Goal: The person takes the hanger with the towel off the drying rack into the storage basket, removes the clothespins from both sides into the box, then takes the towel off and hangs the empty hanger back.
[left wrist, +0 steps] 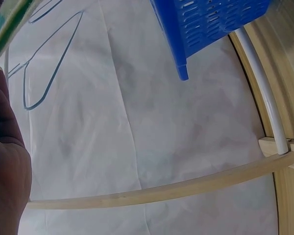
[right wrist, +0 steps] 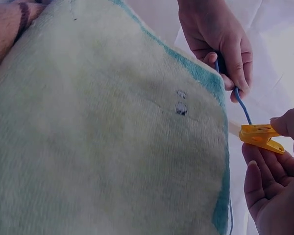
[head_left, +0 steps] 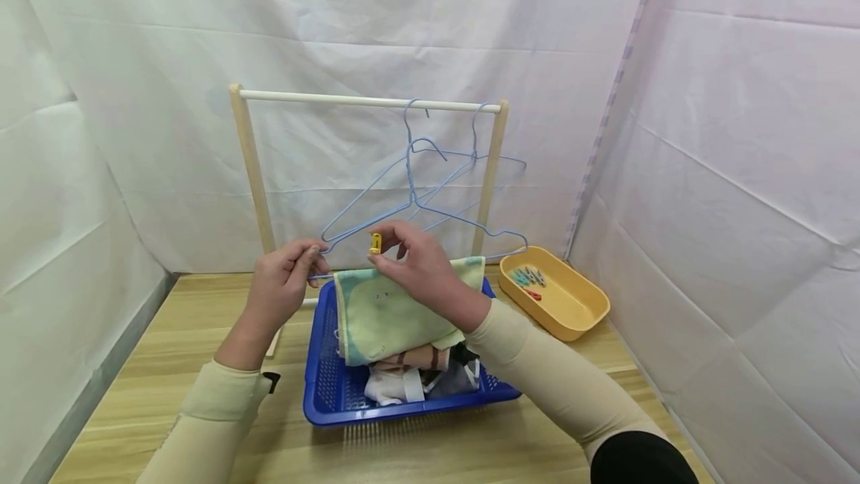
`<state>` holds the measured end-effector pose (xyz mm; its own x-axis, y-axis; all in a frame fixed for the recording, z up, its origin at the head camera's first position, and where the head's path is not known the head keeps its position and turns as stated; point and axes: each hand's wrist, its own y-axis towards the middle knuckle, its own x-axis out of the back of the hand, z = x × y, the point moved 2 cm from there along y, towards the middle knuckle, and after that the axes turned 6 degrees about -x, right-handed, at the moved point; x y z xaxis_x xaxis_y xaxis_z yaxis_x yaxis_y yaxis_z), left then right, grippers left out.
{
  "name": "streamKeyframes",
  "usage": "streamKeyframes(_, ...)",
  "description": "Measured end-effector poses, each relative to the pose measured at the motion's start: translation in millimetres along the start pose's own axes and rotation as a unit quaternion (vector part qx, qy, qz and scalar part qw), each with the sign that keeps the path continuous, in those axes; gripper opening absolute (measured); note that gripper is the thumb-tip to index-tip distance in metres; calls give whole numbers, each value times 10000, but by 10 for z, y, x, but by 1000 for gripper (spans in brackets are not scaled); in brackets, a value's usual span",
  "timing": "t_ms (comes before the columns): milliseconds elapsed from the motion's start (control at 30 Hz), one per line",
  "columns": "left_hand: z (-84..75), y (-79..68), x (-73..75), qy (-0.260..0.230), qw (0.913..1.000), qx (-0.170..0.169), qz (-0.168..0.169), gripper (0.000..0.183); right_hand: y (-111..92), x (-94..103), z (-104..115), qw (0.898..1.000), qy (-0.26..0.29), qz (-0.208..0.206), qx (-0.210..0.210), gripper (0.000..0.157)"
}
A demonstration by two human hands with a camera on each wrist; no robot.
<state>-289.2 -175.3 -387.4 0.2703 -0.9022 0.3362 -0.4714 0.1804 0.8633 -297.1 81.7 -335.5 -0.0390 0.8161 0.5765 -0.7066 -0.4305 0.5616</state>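
Note:
My left hand (head_left: 285, 275) grips the left end of a blue wire hanger (head_left: 413, 189) above the blue basket. Draped over the hanger's bottom bar is a pale green and teal towel (head_left: 390, 323), its lower part hanging into the basket. Between thumb and fingertips, my right hand (head_left: 423, 264) pinches a yellow clothespin (head_left: 375, 243) in front of the hanger's left half. In the right wrist view the clothespin (right wrist: 258, 133) overlaps the wire, just beyond the towel's teal edge.
The blue basket (head_left: 321, 372) contains crumpled clothes (head_left: 396, 385). Behind it stands a rack (head_left: 250, 163) of wood and white rods, with two more blue hangers (head_left: 474, 129) on its top rod. To the right, a yellow tray (head_left: 571, 331) holds several clothespins (head_left: 527, 277).

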Motion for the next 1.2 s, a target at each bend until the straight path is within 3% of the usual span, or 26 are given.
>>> streamKeyframes(200, 2, -2, 20, 33, 10000, -24, -30, 26, -50, 143, -31, 9994, -268, 56, 210, 30)
streamKeyframes(567, -22, 7, 27, -40, 9999, 97, -49, 23, -233, 561, -156, 9965, -553, -211, 594, 37)
streamKeyframes(800, -4, -11, 31, -120, 9998, 135, -53, 24, -400, 930, -248, 9963, -484, -657, 257, 41)
streamKeyframes(1033, -14, -10, 46, -23, 9999, 166, -39, 24, -465, 1318, -424, 9880, -642, -1401, -55, 39)
streamKeyframes(1200, -20, -10, 46, -22, 9999, 166, -42, 24, -512, 1490, -559, 9829, -855, -1556, -489, 38)
